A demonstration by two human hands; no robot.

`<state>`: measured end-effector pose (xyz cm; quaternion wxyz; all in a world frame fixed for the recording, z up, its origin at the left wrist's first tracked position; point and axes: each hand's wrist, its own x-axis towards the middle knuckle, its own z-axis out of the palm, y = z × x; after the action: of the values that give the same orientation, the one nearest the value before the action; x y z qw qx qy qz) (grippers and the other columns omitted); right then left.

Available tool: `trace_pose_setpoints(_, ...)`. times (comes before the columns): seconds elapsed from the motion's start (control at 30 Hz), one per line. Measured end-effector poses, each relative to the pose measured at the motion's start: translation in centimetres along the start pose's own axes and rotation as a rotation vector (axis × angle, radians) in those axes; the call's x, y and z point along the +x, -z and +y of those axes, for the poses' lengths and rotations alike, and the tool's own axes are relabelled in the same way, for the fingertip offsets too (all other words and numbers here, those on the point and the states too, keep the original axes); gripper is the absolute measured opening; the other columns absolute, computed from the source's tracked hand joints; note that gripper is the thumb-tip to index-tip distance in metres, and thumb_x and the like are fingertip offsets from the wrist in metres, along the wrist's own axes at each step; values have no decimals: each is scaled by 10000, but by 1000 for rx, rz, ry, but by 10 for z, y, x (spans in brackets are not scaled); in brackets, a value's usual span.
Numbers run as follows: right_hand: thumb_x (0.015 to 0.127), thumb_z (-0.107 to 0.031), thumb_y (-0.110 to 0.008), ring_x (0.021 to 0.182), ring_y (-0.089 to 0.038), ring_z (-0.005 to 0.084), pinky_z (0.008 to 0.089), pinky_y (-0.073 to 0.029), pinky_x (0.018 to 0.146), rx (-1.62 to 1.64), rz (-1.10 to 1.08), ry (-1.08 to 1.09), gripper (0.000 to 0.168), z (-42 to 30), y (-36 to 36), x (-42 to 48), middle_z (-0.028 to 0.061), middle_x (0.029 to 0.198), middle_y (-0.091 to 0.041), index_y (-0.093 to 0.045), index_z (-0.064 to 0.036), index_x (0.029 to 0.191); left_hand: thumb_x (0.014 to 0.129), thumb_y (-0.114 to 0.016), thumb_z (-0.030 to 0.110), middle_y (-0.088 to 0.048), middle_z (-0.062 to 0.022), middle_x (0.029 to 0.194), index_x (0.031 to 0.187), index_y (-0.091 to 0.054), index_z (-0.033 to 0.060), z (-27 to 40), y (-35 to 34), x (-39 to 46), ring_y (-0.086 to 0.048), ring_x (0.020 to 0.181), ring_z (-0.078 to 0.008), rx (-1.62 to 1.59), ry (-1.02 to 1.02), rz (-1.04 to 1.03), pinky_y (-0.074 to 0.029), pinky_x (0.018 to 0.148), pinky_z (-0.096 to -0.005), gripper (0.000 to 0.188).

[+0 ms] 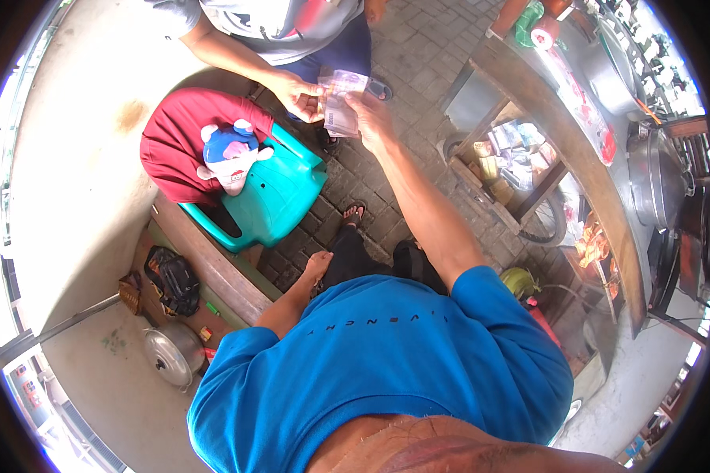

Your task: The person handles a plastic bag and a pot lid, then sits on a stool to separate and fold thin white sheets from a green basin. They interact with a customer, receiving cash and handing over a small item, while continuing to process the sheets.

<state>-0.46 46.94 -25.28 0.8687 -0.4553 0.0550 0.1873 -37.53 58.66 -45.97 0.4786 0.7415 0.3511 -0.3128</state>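
Several paper banknotes (342,115) are between my right hand (371,118) and the hand of another person (299,94). My right arm is stretched forward, its thumb on top of the notes. The other person's fingers touch the notes' opposite edge. My left hand (318,266) hangs low beside my dark trousers (358,251), near the wooden bench edge (225,266). Its fingers look curled, but their inner side is hidden. To the right, a wooden drawer (479,180) under the cart holds bundles of banknotes (518,151).
A turquoise plastic chair (272,195) carries a maroon cloth (195,130) and a plush toy (234,154). On the left are a black bag (174,284) and a lidded metal pot (171,355). The cart's wooden edge (591,159) and a wheel (553,224) stand right, above paving (420,53).
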Motion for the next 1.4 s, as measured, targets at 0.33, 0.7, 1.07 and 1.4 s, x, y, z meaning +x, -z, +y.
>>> trace_pose_setpoints(0.33,900,-305,-648,755,-609,115,260,-501,677,-18,-2,41,311,14,7,9,57,883,-652,-631,-9,994,916,-560,319,-640,-134,1176,1254,-585,47,31,8,5,-599,1091,-236,5,7,-131,-460,920,-334,435)
trace_pose_setpoints(0.7,931,-152,-568,770,-668,169,272,-555,626,313,636,-169,180,52,273,-109,95,918,-668,-591,-22,1054,862,-631,416,-571,-211,1267,1260,-551,-16,66,9,6,-574,1145,-300,168,-4,-348,-445,954,-342,592)
trace_pose_setpoints(1.07,886,-14,-595,832,-678,205,296,-564,675,209,785,90,121,-9,301,-162,110,957,-654,-566,20,998,902,-633,285,-677,-136,948,1041,-608,1,183,0,-23,-677,702,-216,-180,-147,-322,-536,574,-299,318)
trace_pose_setpoints(1.4,915,-47,-579,893,-679,255,351,-584,726,210,590,226,168,-146,347,-61,168,1016,-643,-558,37,1059,869,-651,107,-608,-67,681,848,-621,-20,139,39,-66,-555,526,-117,41,-41,-220,-415,427,-231,132)
